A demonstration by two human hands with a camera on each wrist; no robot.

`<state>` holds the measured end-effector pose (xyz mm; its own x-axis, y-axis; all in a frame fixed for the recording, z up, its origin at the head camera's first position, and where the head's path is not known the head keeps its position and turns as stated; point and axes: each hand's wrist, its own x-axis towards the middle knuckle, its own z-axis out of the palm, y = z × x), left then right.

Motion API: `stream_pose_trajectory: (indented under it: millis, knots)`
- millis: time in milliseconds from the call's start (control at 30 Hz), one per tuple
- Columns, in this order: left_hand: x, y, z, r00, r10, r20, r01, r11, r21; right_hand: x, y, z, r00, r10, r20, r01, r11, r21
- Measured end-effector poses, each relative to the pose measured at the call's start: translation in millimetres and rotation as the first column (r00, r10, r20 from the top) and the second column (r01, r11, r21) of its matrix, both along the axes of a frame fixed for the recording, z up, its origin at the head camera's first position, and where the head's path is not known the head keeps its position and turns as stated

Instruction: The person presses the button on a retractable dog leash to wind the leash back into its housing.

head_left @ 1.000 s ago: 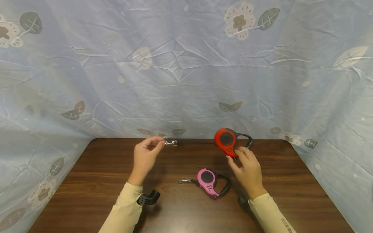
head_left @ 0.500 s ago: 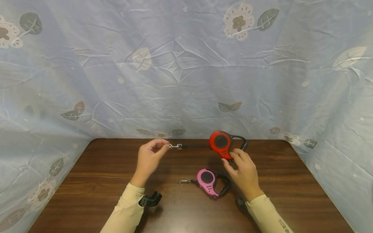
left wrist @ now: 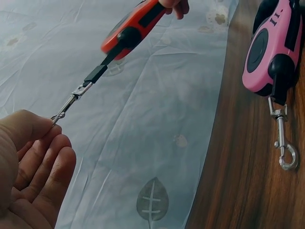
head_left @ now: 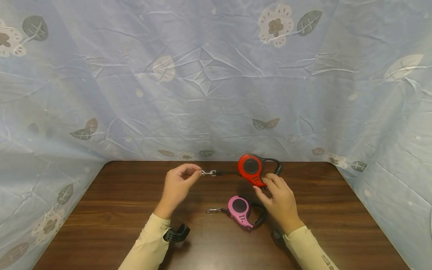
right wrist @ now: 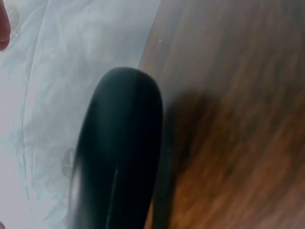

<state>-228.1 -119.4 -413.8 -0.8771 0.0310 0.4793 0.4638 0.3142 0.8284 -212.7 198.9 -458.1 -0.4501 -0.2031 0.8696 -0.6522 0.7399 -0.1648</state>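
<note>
A red retractable dog leash [head_left: 255, 176] with a black handle [head_left: 278, 165] is held up near the table's back edge. Thumb and fingers of my right hand [head_left: 278, 198] pinch its lower end. My left hand [head_left: 177, 187] pinches the ring end of its silver snap hook [left wrist: 71, 101], between thumb and forefinger. A short stretch of black strap [left wrist: 112, 55] runs from hook to casing. The black handle [right wrist: 119, 148] fills much of the right wrist view. Below the hands lies a pink retractable leash [head_left: 236, 210], its silver hook [left wrist: 283, 143] pointing left.
The dark wood-grain table [head_left: 111, 210] has rounded back corners. Behind and beside it hangs a pale blue curtain [head_left: 209, 105] with flowers and leaves. A black wrist camera mount [head_left: 177, 234] sits on the left sleeve.
Both hands have come closer together and slightly lower. The red leash has shifted left with my right hand, the hook rightward with my left. The pink leash stays put.
</note>
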Motion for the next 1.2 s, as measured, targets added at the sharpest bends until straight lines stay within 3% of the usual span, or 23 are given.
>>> stream_pose_trajectory:
  millis: [200, 633, 967, 1200]
  knots:
    - [0.2, 3.3, -3.6, 0.999, -0.041, -0.014, 0.041, 0.999, -0.028, 3.0, -4.4, 3.0, 1.000, 0.021, 0.001, -0.021, 1.000, 0.011]
    - [4.8, 14.0, -2.3, 0.998, -0.067, -0.006, 0.066, 0.997, -0.031, 6.7, -11.3, 6.1, 0.999, 0.042, -0.002, -0.042, 0.999, 0.032]
    - [24.0, 23.0, 20.6, 0.996, -0.084, 0.013, 0.085, 0.996, -0.035, 7.5, -11.8, 5.3, 0.999, 0.045, 0.006, -0.045, 0.998, 0.036]
    - [9.6, 20.6, 0.5, 0.991, -0.102, 0.089, 0.108, 0.992, -0.060, 5.9, -9.8, 5.4, 0.999, 0.048, 0.014, -0.048, 0.998, 0.036]
